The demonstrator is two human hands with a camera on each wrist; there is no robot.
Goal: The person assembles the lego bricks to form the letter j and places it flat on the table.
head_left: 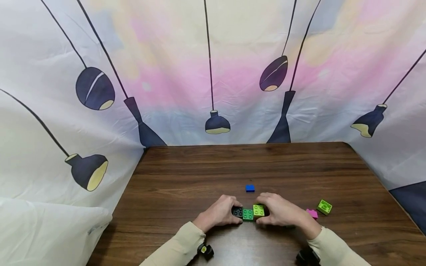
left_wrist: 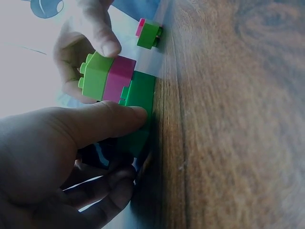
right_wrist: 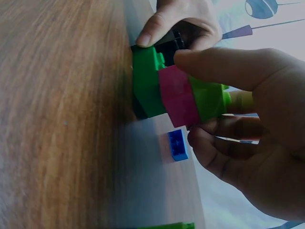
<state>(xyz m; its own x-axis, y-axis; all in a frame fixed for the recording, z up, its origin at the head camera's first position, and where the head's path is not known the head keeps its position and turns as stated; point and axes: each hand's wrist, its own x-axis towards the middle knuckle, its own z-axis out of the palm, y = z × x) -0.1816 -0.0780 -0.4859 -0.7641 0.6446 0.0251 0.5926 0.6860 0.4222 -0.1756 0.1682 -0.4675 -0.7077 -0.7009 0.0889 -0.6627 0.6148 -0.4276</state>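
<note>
A small stack of toy building bricks stands on the table in front of me. Its base is a dark green brick (head_left: pixel 247 215), with a black brick (head_left: pixel 237 211) at the left end. On the right, a lime brick (head_left: pixel 258 210) sits on a pink brick (right_wrist: pixel 178 98), which rests over the green one. My left hand (head_left: pixel 219 211) grips the left end, its thumb against the green brick's side and its fingers curled round the far side. My right hand (head_left: pixel 279 210) pinches the pink and lime pair between thumb and fingers.
A blue brick (head_left: pixel 250 188) lies beyond the stack on the wooden table (head_left: pixel 199 166). To the right are a loose pink brick (head_left: pixel 312 213) and an upturned lime brick (head_left: pixel 324 207). A green brick (head_left: pixel 290 227) shows partly under my right wrist.
</note>
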